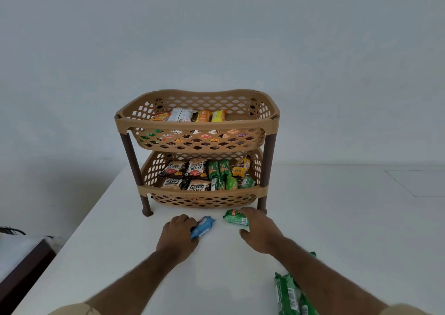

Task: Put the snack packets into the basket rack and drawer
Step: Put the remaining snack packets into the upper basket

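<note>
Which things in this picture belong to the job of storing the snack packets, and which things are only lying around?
Belong to the job:
- basket rack, both tiers holding packets
- blue packet, held by the left hand
- green packet, under the right hand
- green packets at the table's near edge

Only lying around:
- white table
- dark furniture, far left

White table (pixel 349 230), flat top, a faint rectangular outline at its far right. Pale grey wall (pixel 216 37) behind. Dark brown furniture edge (pixel 26 266) at lower left, with a black item (pixel 10 230) beyond, too small to identify.
</note>
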Motion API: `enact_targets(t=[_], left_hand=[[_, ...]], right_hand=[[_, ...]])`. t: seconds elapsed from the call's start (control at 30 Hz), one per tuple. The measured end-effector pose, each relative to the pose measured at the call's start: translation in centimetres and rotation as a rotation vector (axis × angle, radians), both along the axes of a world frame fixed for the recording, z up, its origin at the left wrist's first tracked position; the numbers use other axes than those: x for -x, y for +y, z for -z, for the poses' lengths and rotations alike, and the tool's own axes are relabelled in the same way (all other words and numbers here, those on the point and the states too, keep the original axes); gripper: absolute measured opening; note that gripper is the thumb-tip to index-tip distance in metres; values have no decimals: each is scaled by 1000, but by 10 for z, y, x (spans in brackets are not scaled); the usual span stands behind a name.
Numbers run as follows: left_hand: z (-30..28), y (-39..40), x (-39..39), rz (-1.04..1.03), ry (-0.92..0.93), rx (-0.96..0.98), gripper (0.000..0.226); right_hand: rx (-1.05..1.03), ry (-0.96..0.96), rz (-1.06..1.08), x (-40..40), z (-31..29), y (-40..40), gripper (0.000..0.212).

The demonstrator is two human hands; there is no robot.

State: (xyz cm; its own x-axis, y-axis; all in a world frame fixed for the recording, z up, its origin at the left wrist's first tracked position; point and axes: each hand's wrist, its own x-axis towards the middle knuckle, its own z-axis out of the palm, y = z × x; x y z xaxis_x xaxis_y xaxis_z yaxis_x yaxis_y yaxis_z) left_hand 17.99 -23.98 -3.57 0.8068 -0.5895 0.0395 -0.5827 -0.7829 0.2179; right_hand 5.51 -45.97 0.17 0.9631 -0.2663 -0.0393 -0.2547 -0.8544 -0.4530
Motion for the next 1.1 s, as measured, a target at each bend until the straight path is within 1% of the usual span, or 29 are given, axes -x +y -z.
enact_targets(t=[0.1, 0.17, 0.27, 0.33, 0.43, 0.47, 0.63, 0.7, 0.8, 0.87, 0.93, 1.03, 1.1], left_hand=[[-5, 5, 8, -4, 57, -33, 33], [-5, 10, 15, -23, 109, -25, 31], [-1, 19, 24, -47, 153, 8, 30], [0, 25, 28, -49, 166, 33, 29], [1, 35, 33, -73, 216, 79, 29], [2, 38, 34, -87, 236, 101, 29], [2, 48, 38, -135, 326, 189, 34], [-3, 48, 36, -174, 397, 245, 40], [-19, 49, 26, -251, 561, 480, 51], [-37, 49, 19, -229, 619, 615, 56], [-60, 47, 14, -154, 612, 685, 54], [-101, 41, 12, 0, 585, 806, 43], [-134, 38, 12, 104, 599, 911, 37]], right_hand=[[44, 92, -18, -10, 4, 1, 78], [119, 141, -21, -15, 9, 4, 79], [206, 131, 11, -20, 12, 10, 71], [231, 116, 38, -21, 13, 13, 62], [179, 138, 47, -18, 16, 23, 40], [148, 152, 49, -17, 17, 27, 37], [64, 271, -22, -13, 11, 38, 36], [27, 280, -54, -11, 1, 39, 37], [-91, 170, -61, -6, -24, 39, 36], [-225, 67, -56, -4, -48, 41, 32], [-342, -13, -86, -3, -76, 44, 31], [-392, -114, -115, -3, -121, 48, 27], [-456, -199, -127, -2, -148, 49, 28]])
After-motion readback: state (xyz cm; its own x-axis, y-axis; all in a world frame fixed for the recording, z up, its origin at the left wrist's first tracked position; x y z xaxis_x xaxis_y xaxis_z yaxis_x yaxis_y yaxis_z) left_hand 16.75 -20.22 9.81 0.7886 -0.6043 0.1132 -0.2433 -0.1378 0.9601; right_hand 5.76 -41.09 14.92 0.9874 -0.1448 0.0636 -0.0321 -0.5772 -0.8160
